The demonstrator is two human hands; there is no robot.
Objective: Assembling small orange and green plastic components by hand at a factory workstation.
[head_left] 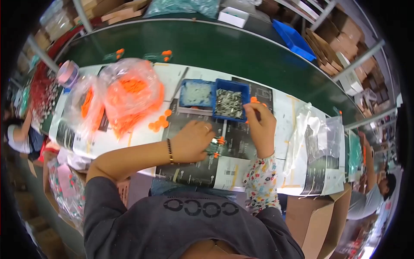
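Note:
My left hand is closed on a small green piece with orange round parts, which shows past its fingertips. My right hand is at the right edge of a blue bin full of small metal pins. Its thumb and fingers are pinched together, and whatever is between them is too small to make out. Against the bin's left side stands a blue tray with a whitish, stained inside. Orange discs lie left of it, and a few more orange pieces are partly hidden behind my right hand.
Clear bags of orange parts fill the left of the paper-covered table. Plastic bags lie on the right. Two green-and-orange pieces rest on the green belt beyond. An open cardboard box stands at my right; other people work at both sides.

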